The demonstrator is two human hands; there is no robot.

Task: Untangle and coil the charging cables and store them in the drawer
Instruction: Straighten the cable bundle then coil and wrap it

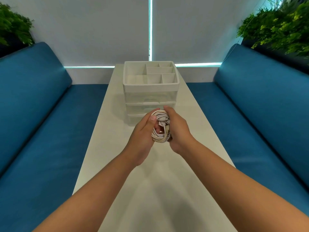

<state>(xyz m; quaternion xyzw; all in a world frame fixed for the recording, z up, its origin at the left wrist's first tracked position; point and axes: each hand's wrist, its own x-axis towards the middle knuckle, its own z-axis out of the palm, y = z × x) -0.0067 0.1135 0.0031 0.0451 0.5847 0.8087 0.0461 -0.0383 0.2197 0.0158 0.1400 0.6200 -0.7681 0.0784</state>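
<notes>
At the far left a leafy green plant [14, 29] stands behind the blue bench seat [38, 118] that runs along the left edge of the long white table [155, 190]. Over the middle of that table, held up above its surface, the left hand [143, 133] cups a bundle of white charging cables [161, 127] from the left side, its thumb laid across the upper loops and its fingers curled in behind and under them. The cables are wound into a rough coil, with a couple of plugs showing in the centre of the loops, and the bundle sits squeezed between both palms. Just behind the hands, toward the far end of the table, stands a small drawer unit [150, 97] with a white divided tray on top and clear drawers stacked below; all the drawers that show look pushed in, and the lowest is partly hidden by the hands and the cables. The right hand [178, 129] grips the coil from the right, fingers wrapped over its top and down its side, the heel of the palm pressed to the lower loops. Along the right edge of the table runs a second blue bench seat [260, 118], and another green plant [277, 29] fills the far right corner.
</notes>
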